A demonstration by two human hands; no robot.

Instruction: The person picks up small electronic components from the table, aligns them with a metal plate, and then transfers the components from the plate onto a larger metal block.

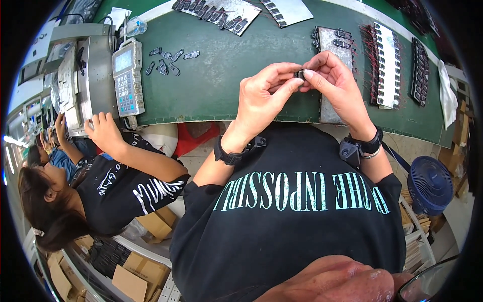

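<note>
Between my two hands, above the green table [211,75], I hold a small black part [300,74], mostly covered by my fingertips. My left hand [264,93] pinches it from the left with thumb and forefinger. The thumb and fingers of my right hand [334,80] close on its other side. Just beyond and under my right hand lies a grey metal plate [332,108] with several black parts [343,39] on its far end. The exact kind of the held part is too small to tell.
Loose black parts [162,66] lie left, beside a keypad device with a screen [129,80]. White boards with black parts [216,15] are at the back. Right of my hands are a wired strip [387,65] and a black row [419,73]. A co-worker's arm [146,158] is left; a blue fan [429,183] right.
</note>
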